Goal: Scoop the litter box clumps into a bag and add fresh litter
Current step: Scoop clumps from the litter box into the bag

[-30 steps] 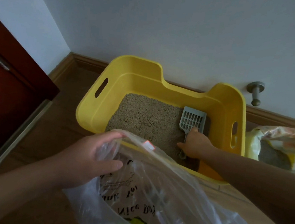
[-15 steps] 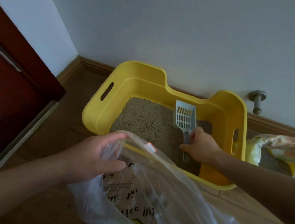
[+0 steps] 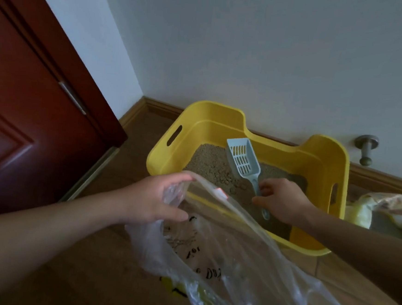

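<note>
The right hand [image 3: 280,199] grips the scoop [image 3: 244,159] by its handle, its slotted head raised, seemingly empty, over the litter [image 3: 208,162] in the litter box [image 3: 324,167]. The left hand [image 3: 153,196] pinches the rim of the bag [image 3: 234,263] just beside the box; slide under clumps, sift, then tip low into that mouth.

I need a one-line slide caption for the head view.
Right hand grips the grey scoop inside the yellow litter box while left hand holds the plastic bag open.
</note>
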Motion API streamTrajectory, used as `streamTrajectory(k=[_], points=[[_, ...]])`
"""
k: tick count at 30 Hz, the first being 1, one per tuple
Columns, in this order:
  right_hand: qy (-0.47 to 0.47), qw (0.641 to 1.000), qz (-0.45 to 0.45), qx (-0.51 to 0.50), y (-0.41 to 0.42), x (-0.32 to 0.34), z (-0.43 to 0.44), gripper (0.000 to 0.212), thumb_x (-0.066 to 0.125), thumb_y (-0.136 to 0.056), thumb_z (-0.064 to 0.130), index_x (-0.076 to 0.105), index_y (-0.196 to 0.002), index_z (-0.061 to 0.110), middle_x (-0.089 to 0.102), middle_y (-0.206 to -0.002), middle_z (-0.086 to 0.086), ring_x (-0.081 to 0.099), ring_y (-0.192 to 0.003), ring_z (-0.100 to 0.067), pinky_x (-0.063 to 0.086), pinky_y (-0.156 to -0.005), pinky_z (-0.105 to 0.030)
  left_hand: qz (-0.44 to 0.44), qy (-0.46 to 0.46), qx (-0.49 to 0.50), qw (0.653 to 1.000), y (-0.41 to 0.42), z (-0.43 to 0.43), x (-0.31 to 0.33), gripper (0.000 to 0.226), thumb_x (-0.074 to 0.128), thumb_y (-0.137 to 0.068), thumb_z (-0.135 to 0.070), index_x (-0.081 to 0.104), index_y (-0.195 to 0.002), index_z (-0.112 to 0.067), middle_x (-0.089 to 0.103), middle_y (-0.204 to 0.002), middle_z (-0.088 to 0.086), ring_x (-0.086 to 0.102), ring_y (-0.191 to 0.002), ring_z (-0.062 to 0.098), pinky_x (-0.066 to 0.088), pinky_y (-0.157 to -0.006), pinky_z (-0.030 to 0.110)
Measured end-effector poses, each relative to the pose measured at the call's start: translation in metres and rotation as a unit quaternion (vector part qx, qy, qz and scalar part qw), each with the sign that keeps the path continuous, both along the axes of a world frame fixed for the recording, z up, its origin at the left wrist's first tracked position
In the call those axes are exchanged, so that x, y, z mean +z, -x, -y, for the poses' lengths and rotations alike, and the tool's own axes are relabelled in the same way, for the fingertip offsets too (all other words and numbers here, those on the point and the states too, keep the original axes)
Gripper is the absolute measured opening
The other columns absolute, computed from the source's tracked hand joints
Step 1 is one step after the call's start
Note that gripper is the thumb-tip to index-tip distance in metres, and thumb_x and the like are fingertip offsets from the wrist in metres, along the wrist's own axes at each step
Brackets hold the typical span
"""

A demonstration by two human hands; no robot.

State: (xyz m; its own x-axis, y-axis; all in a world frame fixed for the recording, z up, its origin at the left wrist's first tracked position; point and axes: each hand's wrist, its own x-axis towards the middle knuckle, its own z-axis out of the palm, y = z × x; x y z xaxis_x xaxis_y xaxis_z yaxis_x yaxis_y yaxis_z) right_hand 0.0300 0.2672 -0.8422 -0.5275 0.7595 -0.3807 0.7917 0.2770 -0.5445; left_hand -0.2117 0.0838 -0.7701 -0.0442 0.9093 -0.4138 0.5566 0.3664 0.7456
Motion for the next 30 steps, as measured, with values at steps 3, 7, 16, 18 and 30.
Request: streamTrajectory(k=[3,7,16,18,30], points=[[-0.016,1.0,0.009,0.002,-0.006,0.006,-0.004,0.026,0.072,-0.085,0.029,0.07,-0.11,0.024,0.071,-0.103,0.002,0.065,-0.084,-0.013,0.058,-0.075,-0.034,-0.015,-0.017,-0.015,1.0,0.0,-0.005,0.003,0.069,0.077,-0.064,-0.056,0.043,-0.123,-0.07,0.039,-0.149,-0.028,0.029,-0.142,-0.004,0.03,-0.119,0.037],[-0.028,0.997,0.076,0.011,-0.013,0.01,-0.011,0.025,0.069,-0.087,0.026,0.07,-0.112,0.021,0.072,-0.088,0.001,0.068,-0.069,-0.012,0.061,-0.063,-0.033,-0.028,-0.003,-0.044,0.999,0.004,-0.009,0.007,0.068,0.081,-0.075,-0.041,0.042,-0.119,-0.075,0.042,-0.144,-0.03,0.032,-0.138,-0.008,0.032,-0.114,0.029],[-0.141,0.934,0.301,0.127,-0.014,0.028,-0.022,0.012,0.059,-0.09,0.024,0.057,-0.079,0.02,0.06,-0.075,0.002,0.06,-0.066,-0.013,0.06,-0.064,-0.03,-0.027,0.034,-0.068,0.997,0.008,-0.024,0.001,0.068,0.083,-0.077,-0.032,0.039,-0.121,-0.059,0.034,-0.153,-0.018,0.026,-0.143,0.002,0.03,-0.112,0.027],[-0.175,0.91,0.342,0.159,-0.011,0.033,-0.024,0.011,0.06,-0.088,0.024,0.056,-0.08,0.019,0.06,-0.074,0.002,0.06,-0.066,-0.013,0.06,-0.063,-0.031,-0.014,0.035,-0.071,0.997,0.01,-0.02,-0.005,0.071,0.085,-0.074,-0.037,0.039,-0.122,-0.059,0.036,-0.151,-0.02,0.03,-0.14,0.0,0.031,-0.109,0.022],[-0.178,0.868,0.411,0.214,-0.007,0.036,-0.018,0.018,0.059,-0.089,0.023,0.046,-0.075,0.022,0.051,-0.074,0.003,0.06,-0.072,-0.016,0.059,-0.067,-0.032,0.011,0.059,-0.05,0.997,0.028,-0.009,-0.01,0.094,0.087,-0.06,-0.049,0.044,-0.143,-0.038,0.049,-0.146,-0.015,0.043,-0.136,0.001,0.036,-0.116,0.035]])
